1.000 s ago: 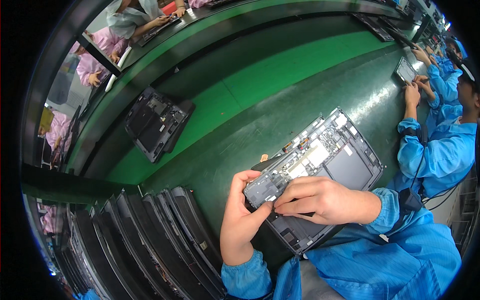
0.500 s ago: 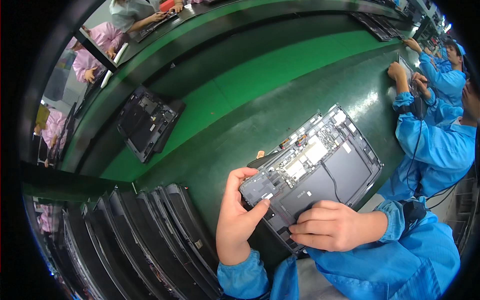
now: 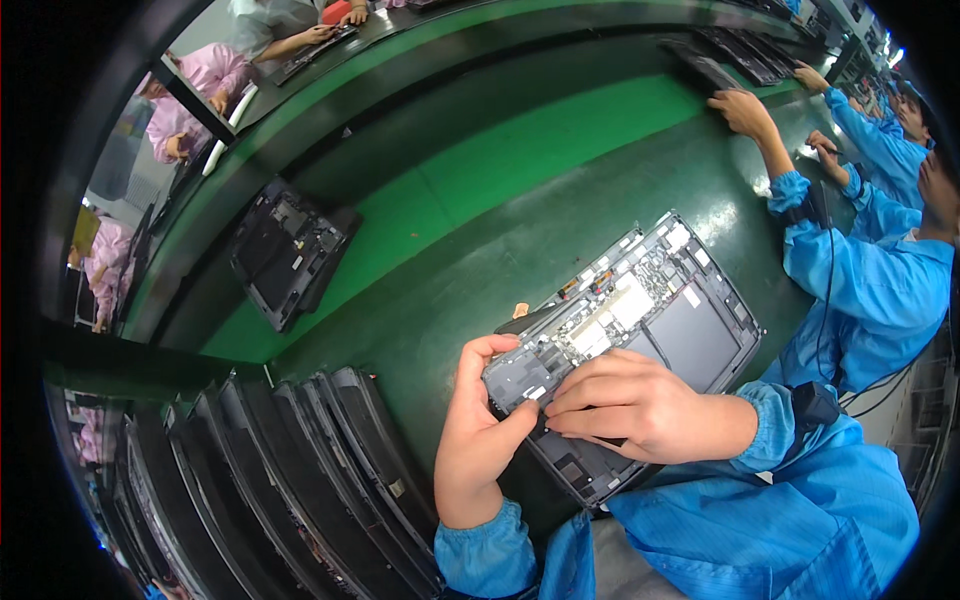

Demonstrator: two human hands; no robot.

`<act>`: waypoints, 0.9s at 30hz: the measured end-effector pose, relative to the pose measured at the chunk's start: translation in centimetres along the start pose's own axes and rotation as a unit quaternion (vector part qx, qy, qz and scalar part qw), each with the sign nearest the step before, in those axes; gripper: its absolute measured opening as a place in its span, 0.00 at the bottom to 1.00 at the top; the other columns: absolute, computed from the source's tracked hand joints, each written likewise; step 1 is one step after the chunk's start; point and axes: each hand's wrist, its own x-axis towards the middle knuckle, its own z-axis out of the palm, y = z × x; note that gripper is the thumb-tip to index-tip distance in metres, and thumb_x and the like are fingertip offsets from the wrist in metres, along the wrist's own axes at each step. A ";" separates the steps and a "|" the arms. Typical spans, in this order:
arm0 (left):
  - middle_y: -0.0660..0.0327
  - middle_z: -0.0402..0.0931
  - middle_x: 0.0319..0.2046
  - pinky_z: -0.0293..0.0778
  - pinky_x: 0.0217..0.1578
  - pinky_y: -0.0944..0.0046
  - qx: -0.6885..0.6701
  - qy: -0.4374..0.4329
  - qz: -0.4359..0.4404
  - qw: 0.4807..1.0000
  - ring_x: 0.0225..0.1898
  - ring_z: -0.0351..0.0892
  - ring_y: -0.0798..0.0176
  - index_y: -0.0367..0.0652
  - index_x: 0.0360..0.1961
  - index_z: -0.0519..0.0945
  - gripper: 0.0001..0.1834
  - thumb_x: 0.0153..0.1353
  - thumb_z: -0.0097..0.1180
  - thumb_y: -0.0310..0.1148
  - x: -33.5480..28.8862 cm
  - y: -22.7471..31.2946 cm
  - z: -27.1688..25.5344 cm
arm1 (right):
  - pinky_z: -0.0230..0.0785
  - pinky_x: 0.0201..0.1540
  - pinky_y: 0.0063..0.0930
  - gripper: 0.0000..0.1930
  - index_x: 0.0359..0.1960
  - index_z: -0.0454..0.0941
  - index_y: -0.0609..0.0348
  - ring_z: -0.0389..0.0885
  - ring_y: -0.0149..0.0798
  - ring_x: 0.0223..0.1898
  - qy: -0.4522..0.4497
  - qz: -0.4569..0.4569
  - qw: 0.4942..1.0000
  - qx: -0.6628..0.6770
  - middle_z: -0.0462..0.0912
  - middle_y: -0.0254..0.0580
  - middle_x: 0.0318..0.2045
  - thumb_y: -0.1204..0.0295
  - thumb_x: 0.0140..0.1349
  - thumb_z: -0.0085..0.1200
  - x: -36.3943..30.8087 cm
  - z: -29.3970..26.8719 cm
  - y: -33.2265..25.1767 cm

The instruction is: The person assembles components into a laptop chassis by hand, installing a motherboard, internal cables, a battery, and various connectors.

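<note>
Diagonally set: opened laptop (image 3: 690, 342), long axis lower left to upper right.

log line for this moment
left hand: holding left end of opened grey rectangular device | right hand: bunched over it beside left hand

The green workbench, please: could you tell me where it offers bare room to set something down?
Bare: the green workbench between the opened device and the dark chassis at upper left; the brighter strip from that chassis toward the dark panels, upper right. Crowded: lower left, with upright panels.
</note>
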 end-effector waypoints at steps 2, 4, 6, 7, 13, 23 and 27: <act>0.59 0.70 0.56 0.64 0.62 0.64 -0.023 -0.003 -0.009 1.000 0.61 0.68 0.66 0.42 0.59 0.69 0.31 0.51 0.50 0.10 0.0 0.2 0.2 | 0.74 0.47 0.36 0.20 0.42 0.85 0.59 0.83 0.43 0.47 -0.002 -0.007 1.000 -0.015 0.84 0.38 0.43 0.79 0.42 0.63 0.0 0.1 0.0; 0.59 0.70 0.56 0.64 0.62 0.63 -0.017 0.001 -0.006 1.000 0.61 0.68 0.66 0.42 0.58 0.69 0.31 0.51 0.50 0.10 0.0 0.0 0.1 | 0.74 0.47 0.36 0.20 0.42 0.85 0.59 0.83 0.43 0.47 0.005 -0.011 1.000 -0.010 0.84 0.38 0.43 0.79 0.41 0.62 -0.1 0.2 0.0; 0.59 0.69 0.57 0.64 0.62 0.63 -0.010 0.005 -0.003 1.000 0.61 0.68 0.66 0.42 0.58 0.69 0.31 0.51 0.50 0.10 0.1 -0.2 0.0 | 0.74 0.47 0.36 0.21 0.42 0.86 0.59 0.83 0.43 0.47 0.013 -0.014 1.000 -0.005 0.84 0.38 0.43 0.80 0.41 0.62 -0.1 0.2 0.0; 0.59 0.69 0.57 0.64 0.63 0.63 -0.011 0.003 -0.004 1.000 0.62 0.68 0.65 0.42 0.58 0.69 0.31 0.51 0.49 0.11 0.1 -0.2 -0.1 | 0.74 0.47 0.36 0.21 0.42 0.86 0.59 0.83 0.43 0.47 0.017 -0.008 1.000 -0.006 0.84 0.38 0.43 0.80 0.40 0.61 0.0 0.2 0.0; 0.58 0.67 0.59 0.62 0.65 0.62 -0.009 0.002 -0.003 1.000 0.64 0.67 0.63 0.42 0.58 0.69 0.31 0.51 0.49 0.10 0.1 0.0 0.1 | 0.75 0.47 0.36 0.21 0.42 0.86 0.59 0.83 0.42 0.46 0.026 -0.009 1.000 -0.014 0.85 0.37 0.44 0.80 0.40 0.60 -0.2 0.3 0.3; 0.56 0.67 0.62 0.63 0.65 0.61 -0.001 0.022 -0.021 1.000 0.64 0.68 0.61 0.42 0.58 0.69 0.31 0.51 0.50 0.09 0.2 0.7 0.5 | 0.74 0.48 0.37 0.18 0.41 0.87 0.58 0.83 0.41 0.52 -0.001 0.003 1.000 -0.008 0.86 0.37 0.47 0.78 0.43 0.63 -0.5 -0.1 0.5; 0.56 0.67 0.62 0.64 0.65 0.61 0.008 0.027 -0.030 0.999 0.64 0.69 0.61 0.43 0.57 0.69 0.31 0.51 0.50 0.09 0.3 0.7 0.7 | 0.74 0.48 0.37 0.19 0.41 0.87 0.58 0.83 0.42 0.52 0.017 0.002 1.000 0.003 0.86 0.37 0.47 0.77 0.43 0.63 -0.6 -0.1 0.7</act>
